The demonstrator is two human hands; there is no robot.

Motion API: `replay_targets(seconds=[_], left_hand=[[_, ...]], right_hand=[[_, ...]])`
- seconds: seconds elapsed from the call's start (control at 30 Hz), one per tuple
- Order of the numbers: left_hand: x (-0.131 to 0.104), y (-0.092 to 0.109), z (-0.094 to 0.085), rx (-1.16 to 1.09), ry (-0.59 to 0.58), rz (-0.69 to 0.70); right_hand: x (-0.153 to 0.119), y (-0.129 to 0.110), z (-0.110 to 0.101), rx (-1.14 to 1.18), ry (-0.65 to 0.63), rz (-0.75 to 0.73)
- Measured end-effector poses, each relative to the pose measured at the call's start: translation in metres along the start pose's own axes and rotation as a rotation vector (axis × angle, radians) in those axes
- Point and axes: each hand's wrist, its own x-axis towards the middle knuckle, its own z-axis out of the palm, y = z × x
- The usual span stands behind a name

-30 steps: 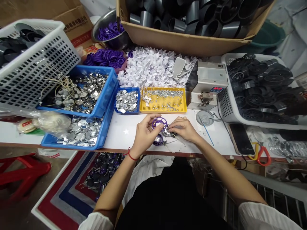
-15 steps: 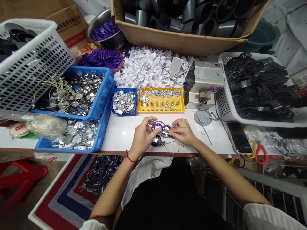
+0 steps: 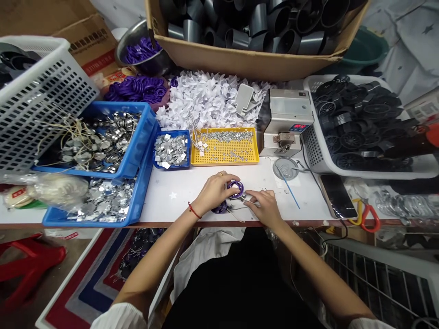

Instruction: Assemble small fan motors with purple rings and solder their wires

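My left hand [image 3: 216,191] curls over a round purple ring [image 3: 236,183], gripping its rim with thumb and fingers. The ring sits on a round part whose pale, shiny middle shows through it. Close to its right side, my right hand [image 3: 265,208] has its fingertips drawn together on a thin wire [image 3: 243,199] at the part's edge; the exact contact is partly hidden. A second purple round part [image 3: 220,208] lies on the table below my left hand, with thin wires running right from it.
Behind my hands are a yellow tray [image 3: 222,161] of small metal bits and a blue tray [image 3: 171,151] of metal plates. A metal machine [image 3: 288,109] with a red display, a round grey disc [image 3: 286,168], a phone [image 3: 338,196] and red-yellow scissors [image 3: 370,217] are to the right.
The purple ring, raised and tilted before, now lies down over the round part. My left hand has turned over it, and my right fingers have moved slightly down and right.
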Motion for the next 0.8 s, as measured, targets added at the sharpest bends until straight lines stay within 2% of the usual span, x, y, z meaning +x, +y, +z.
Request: replay_targets(seconds=[0.17,0.23,0.3,0.37,0.43,0.53,0.63,0.8], left_hand=[[-0.012,-0.007,0.002,0.139,-0.062,0.003],[-0.02,-0.004,0.003,0.189,-0.067,0.027],[-0.026,-0.001,0.008,0.222,-0.02,0.018],[-0.028,0.001,0.016,0.209,0.051,-0.022],[-0.029,0.001,0.023,0.165,0.115,-0.058],[-0.029,-0.002,0.031,0.122,0.172,-0.047],[-0.031,-0.003,0.032,0.132,0.186,-0.02],[-0.033,0.001,0.028,0.175,0.192,-0.039]], right_hand=[[-0.011,-0.007,-0.019,-0.166,0.001,-0.087],[-0.006,-0.018,-0.029,-0.243,0.041,-0.068],[0.007,-0.03,-0.033,-0.284,0.086,-0.004],[0.022,-0.037,-0.029,-0.268,0.069,0.026],[0.035,-0.038,-0.02,-0.202,-0.001,0.007],[0.043,-0.034,-0.007,-0.093,-0.06,-0.013],[0.042,-0.032,-0.004,-0.049,-0.048,0.014],[0.047,-0.036,-0.009,0.058,-0.038,0.098]])
